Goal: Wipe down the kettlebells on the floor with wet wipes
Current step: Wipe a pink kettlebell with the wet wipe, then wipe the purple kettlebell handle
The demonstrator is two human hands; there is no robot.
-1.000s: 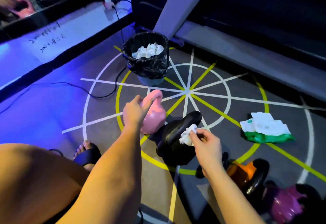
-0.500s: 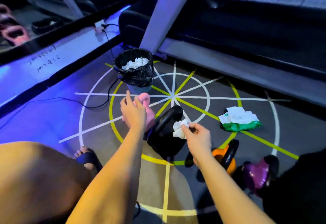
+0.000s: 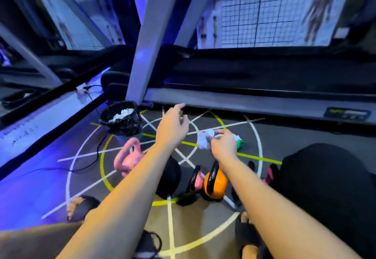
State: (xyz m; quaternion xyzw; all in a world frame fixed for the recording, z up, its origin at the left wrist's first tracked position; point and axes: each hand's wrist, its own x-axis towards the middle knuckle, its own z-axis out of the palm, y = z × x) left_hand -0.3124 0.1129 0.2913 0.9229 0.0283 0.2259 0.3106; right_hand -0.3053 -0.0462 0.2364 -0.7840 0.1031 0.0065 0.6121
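My right hand [image 3: 222,143] pinches a crumpled white wipe [image 3: 203,139], raised above the floor. My left hand [image 3: 173,126] is lifted with loose fingers and holds nothing. Below my forearms stand a pink kettlebell [image 3: 127,160], a black kettlebell [image 3: 171,177] partly hidden by my left arm, a kettlebell with a black handle and pinkish body [image 3: 196,181], and an orange kettlebell [image 3: 215,183]. A further pink-and-black kettlebell [image 3: 269,174] shows at the right. The green wet-wipe pack [image 3: 240,143] peeks out behind my right hand.
A bin with a black liner [image 3: 122,120], holding used white wipes, stands at the back left. A black cable [image 3: 89,165] runs across the floor beside it. A treadmill frame [image 3: 244,99] borders the marked floor at the back. My feet in dark sandals [image 3: 81,205] are near.
Both hands have lifted away from the kettlebells. The left hand has let go of the pink kettlebell. The right hand carries the wipe up and forward. My view has tilted upward.
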